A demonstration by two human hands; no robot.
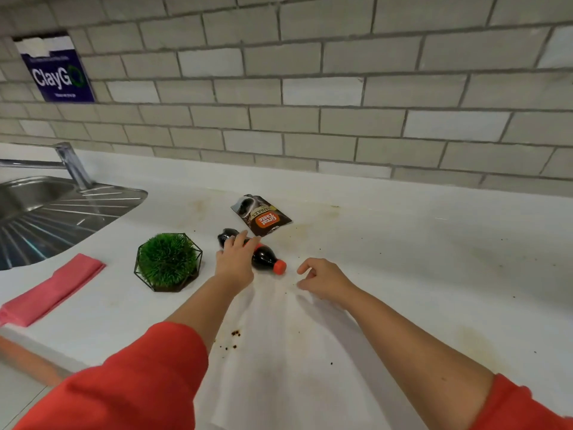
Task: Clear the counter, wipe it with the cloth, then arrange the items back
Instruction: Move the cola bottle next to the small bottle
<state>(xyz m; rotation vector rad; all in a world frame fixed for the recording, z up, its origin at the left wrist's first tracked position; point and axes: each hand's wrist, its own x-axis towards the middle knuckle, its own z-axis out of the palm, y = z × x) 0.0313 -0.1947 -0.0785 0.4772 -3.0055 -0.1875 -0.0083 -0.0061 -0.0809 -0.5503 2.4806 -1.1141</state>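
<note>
I see my left hand point(235, 259) lying on the bottle point(265, 259), fingers together and fairly straight across its middle. The bottle lies on its side on the counter point(403, 259), its red cap point(280, 267) pointing toward my right hand point(324, 279). That hand hovers just right of the cap, fingers loosely curled, holding nothing. The plant point(167, 260) sits just left of my left hand, the cloth point(52, 290) well beyond it. The sachet point(262, 215) lies just past my left fingertips.
</note>
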